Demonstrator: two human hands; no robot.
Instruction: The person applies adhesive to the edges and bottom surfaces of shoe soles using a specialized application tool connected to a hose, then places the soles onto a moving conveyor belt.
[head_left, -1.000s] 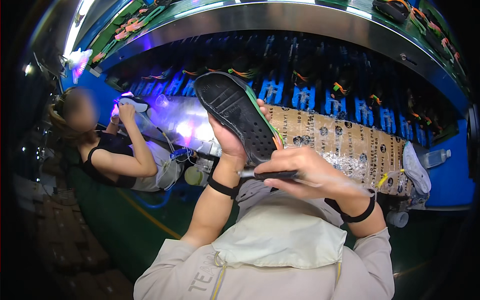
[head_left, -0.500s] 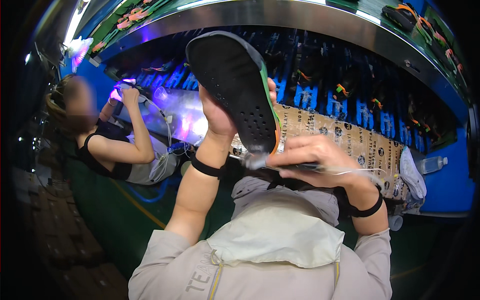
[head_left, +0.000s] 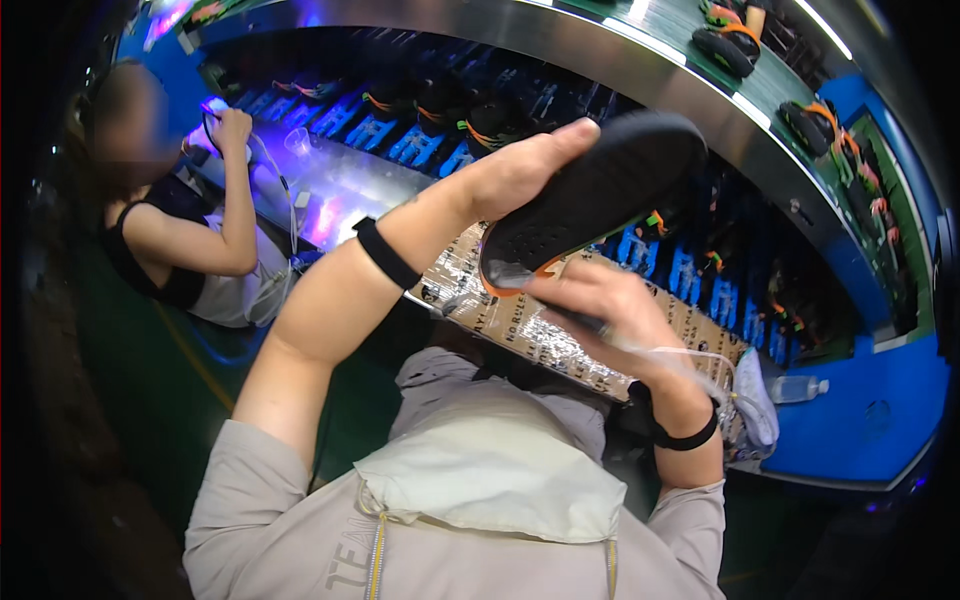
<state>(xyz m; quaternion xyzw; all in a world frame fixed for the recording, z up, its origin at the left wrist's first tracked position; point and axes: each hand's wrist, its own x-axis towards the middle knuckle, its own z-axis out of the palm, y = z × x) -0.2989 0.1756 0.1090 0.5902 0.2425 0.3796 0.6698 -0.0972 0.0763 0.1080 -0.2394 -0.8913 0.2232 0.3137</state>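
My left hand [head_left: 520, 172] grips a shoe [head_left: 600, 185] along its left side, thumb stretched along the edge. The shoe is tilted, its black underside with small holes facing me and an orange trim at the lower end. My right hand [head_left: 618, 305] is closed around a slim dark-handled brush [head_left: 580, 318] with a thin clear tube [head_left: 690, 352] trailing past the wrist. The brush's pale, blurred tip is beside the shoe's lower end; whether it touches cannot be told.
A cardboard-covered ledge [head_left: 540, 340] lies below the hands. Behind it, blue racks [head_left: 415, 145] hold several shoes, under a metal-edged conveyor [head_left: 480, 28]. A plastic bottle [head_left: 795, 388] and a white cloth-like bundle [head_left: 755, 405] sit at right. A co-worker [head_left: 190, 220] works at left.
My left hand has carried the shoe to the right and tilted its upper end rightward. My right hand stays by the lower end with the brush. The whole view has shifted.
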